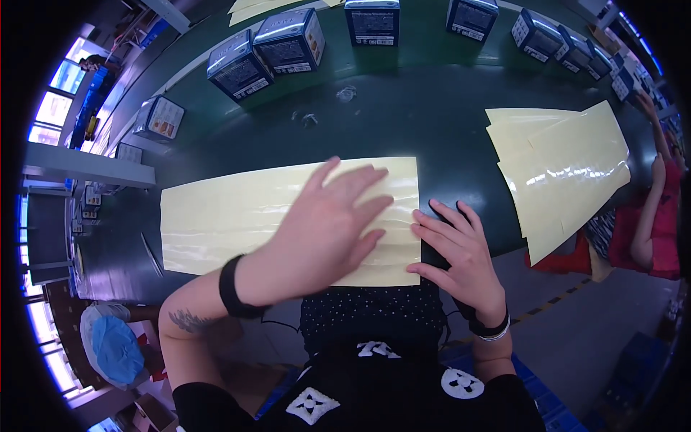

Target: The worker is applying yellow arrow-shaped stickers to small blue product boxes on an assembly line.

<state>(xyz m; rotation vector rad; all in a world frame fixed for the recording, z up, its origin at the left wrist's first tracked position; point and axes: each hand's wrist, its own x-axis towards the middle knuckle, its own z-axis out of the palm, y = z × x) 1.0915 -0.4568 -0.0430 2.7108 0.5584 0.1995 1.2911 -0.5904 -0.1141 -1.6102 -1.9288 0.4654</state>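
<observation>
A long, pale yellow glossy sheet with creases lies flat on the dark green table in front of me. My left hand is over the right half of this sheet, palm down, with its fingers spread and nothing in them. Whether it presses on the surface or hovers just above, I cannot tell. At the sheet's right edge, my right hand has its fingers stretched apart, the tips touching or close to that edge. Further right, several overlapping yellow sheets are fanned out.
Blue boxes stand along the far side of the table. Crumpled clear scraps lie beyond the sheet. A thin pointed tool rests left of it. Another person in red reaches toward a box at the right.
</observation>
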